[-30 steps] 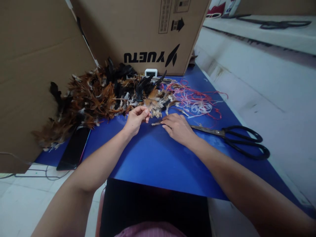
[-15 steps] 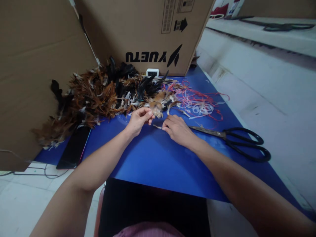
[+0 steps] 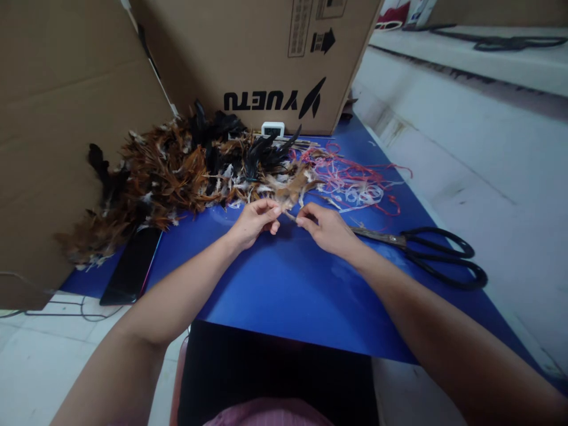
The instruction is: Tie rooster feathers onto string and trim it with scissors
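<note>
The blue worktop (image 3: 275, 296) carries, along its back and left edges, a broad heap of brown and black feathers (image 3: 164, 171), evidently soft and nearly weightless; toward its right edge lie black-handled scissors (image 3: 402, 241), the blades pointing at the right hand (image 3: 326, 231). The right fingers grasp a slim brownish piece (image 3: 290, 216), possibly a quill, which lies between the hands, well in from the front edge and just before the heap. The left hand (image 3: 256, 223) has thumb and forefinger drawn together at the far end; whether they grip it cannot be told. The piece is probably very light, fairly stiff along its length and easily bent or split, so a gentle fingertip pinch near each end should suit it best.
</note>
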The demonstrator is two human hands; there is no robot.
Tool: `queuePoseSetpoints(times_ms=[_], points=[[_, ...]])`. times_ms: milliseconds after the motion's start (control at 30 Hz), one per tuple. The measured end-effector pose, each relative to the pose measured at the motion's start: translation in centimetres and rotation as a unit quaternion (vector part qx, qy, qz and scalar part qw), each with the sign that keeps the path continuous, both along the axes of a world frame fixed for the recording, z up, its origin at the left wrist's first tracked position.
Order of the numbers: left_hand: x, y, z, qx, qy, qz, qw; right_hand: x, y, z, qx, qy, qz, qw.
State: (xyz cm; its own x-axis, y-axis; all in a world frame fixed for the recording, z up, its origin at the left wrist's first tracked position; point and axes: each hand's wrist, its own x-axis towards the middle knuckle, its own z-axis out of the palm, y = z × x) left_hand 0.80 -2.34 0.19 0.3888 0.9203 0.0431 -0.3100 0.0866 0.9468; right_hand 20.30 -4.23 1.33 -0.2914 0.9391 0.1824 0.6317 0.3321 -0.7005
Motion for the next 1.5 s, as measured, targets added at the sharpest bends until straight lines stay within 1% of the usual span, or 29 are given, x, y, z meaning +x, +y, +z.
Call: queuePoseSetpoints(times_ms=[100, 367, 500, 600, 700, 800, 900, 1033, 1200, 1367, 1500], points=[[0.1, -0.1, -0.2, -0.006, 0.002, -0.011, 1.0, 0.1, 0.1, -0.1, -0.02, 0.021, -0.001, 1.0], [0.2, 0.0, -0.5, -0.011, 0.013, 0.01, 1.0, 0.0, 0.4, -0.7, -0.051, 0.099, 0.015, 0.994], [0.3, 0.1, -0.6, 0.0, 0.014, 0.011, 1.0, -0.7, 0.0, -0.6, -0.094, 0.189, 0.015, 0.977], [0.3, 0.0, -0.6, 0.007, 0.017, 0.008, 1.0, -1.1, -0.2, -0.7, -0.128, 0.228, 0.006, 0.965], [0.4, -0.1, -0.6, 0.008, 0.023, 0.0, 1.0, -1.1, -0.2, -0.8, -0.126, 0.229, -0.002, 0.965], [0.5, -0.2, -0.6, 0.004, 0.025, -0.004, 1.0, -0.7, -0.1, -0.7, -0.1, 0.2, -0.011, 0.975], [0.5, -0.2, -0.6, -0.01, 0.02, 0.009, 1.0, -0.5, 0.0, -0.4, -0.087, 0.194, -0.022, 0.977], [0.2, 0.0, -0.3, -0.024, 0.017, 0.028, 0.999, -0.5, 0.0, 0.0, -0.094, 0.245, -0.039, 0.964], [0.0, 0.2, -0.1, -0.031, 0.011, 0.043, 0.999, -0.5, -0.1, 0.4, -0.144, 0.303, -0.055, 0.94], [0.0, 0.3, -0.3, -0.018, 0.014, 0.048, 0.999, 0.1, 0.0, 0.7, -0.157, 0.344, -0.024, 0.925], [-0.1, 0.3, -0.2, 0.004, 0.028, 0.055, 0.998, 0.2, 0.0, 1.0, -0.181, 0.37, -0.016, 0.911]])
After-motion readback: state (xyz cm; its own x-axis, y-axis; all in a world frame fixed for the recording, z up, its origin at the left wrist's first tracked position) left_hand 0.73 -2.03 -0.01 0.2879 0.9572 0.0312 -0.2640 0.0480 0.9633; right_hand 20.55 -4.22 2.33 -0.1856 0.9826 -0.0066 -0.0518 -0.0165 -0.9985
